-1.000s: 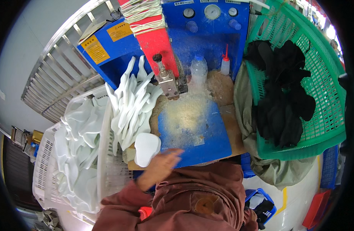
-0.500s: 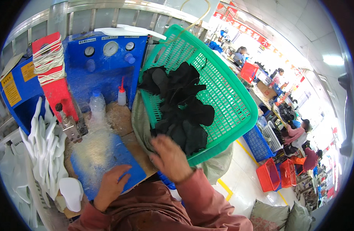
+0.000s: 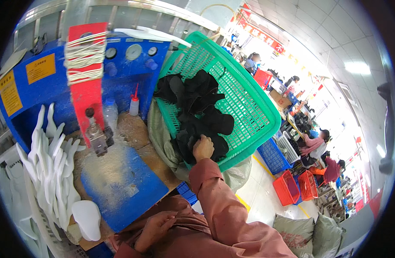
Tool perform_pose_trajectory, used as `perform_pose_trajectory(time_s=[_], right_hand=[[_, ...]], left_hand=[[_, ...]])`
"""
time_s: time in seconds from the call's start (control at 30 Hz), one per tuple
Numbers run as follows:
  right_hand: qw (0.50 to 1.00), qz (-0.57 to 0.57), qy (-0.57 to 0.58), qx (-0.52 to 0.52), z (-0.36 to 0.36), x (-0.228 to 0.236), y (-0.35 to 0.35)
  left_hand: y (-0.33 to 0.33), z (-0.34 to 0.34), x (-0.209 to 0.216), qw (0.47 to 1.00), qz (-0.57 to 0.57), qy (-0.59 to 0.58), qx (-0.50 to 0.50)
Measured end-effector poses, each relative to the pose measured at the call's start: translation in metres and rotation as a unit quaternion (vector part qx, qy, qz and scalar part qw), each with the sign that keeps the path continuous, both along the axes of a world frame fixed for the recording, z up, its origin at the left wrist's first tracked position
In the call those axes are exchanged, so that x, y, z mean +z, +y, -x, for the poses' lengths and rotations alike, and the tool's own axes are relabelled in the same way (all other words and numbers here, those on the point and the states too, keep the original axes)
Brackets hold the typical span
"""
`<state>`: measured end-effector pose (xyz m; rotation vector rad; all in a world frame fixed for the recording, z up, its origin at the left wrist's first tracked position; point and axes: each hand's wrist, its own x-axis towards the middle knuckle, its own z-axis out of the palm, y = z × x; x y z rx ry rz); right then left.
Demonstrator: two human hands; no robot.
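Since half a second ago the right hand [image 3: 203, 148] has gone from the near edge of the green basket [image 3: 247, 103] into it, while the left hand [image 3: 158, 230] has drawn back from over the blue board [image 3: 133, 189] to the front of the person's clothing. The black pieces [image 3: 196, 127] lie heaped in the basket; the right hand's fingers are curled down against the nearest of them, the rest of the heap spreading beyond. Whether those fingers have closed on a piece cannot be told.

The basket's near rim passes beneath the right forearm. An olive cloth [image 3: 160, 133] hangs along the basket's left side, beside the brown surface [image 3: 135, 129]. A red machine arm [image 3: 85, 94] stands over the far part of the board, a clear bottle [image 3: 110, 114] and a red-tipped bottle [image 3: 134, 105] to its right. White shaped pieces [image 3: 53, 172] crowd the left, one [image 3: 86, 219] lying beside the board.

The right forearm slants up and leftward from the lower edge, back of the hand uppermost. The left hand's fingers are loosely bent; whether they grip the cloth of the clothing cannot be told.
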<state>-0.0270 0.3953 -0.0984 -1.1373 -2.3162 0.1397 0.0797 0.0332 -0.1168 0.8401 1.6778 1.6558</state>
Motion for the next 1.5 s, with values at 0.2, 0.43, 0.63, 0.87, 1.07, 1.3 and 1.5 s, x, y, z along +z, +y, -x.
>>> perform_pose_trajectory(time_s=[0.2,0.43,0.63,0.87,1.07,1.3,1.5], right_hand=[[0.962,-0.139,0.213,0.099,-0.005,0.05,-0.018],[0.909,-0.075,0.359,0.197,-0.056,0.119,-0.075],[0.895,-0.057,0.38,0.227,-0.056,0.123,-0.087],[0.888,0.05,0.361,0.279,-0.062,0.086,-0.126],[0.858,0.128,0.37,0.334,-0.061,0.079,-0.118],[0.73,-0.028,0.22,0.646,-0.06,0.093,-0.137],[0.727,0.035,0.243,0.642,-0.067,0.089,-0.157]], left_hand=[[-0.007,0.006,-0.002,0.998,-0.043,-0.017,0.045],[0.003,0.041,0.021,0.986,-0.086,-0.022,0.139],[0.055,0.065,0.071,0.979,-0.132,0.011,0.154],[0.085,0.068,0.096,0.921,-0.1,0.29,0.239],[0.059,0.076,0.09,0.934,0.038,0.272,0.227],[0.025,0.079,0.124,0.853,0.11,0.452,0.235],[0.029,0.096,0.115,0.88,0.122,0.383,0.251]])
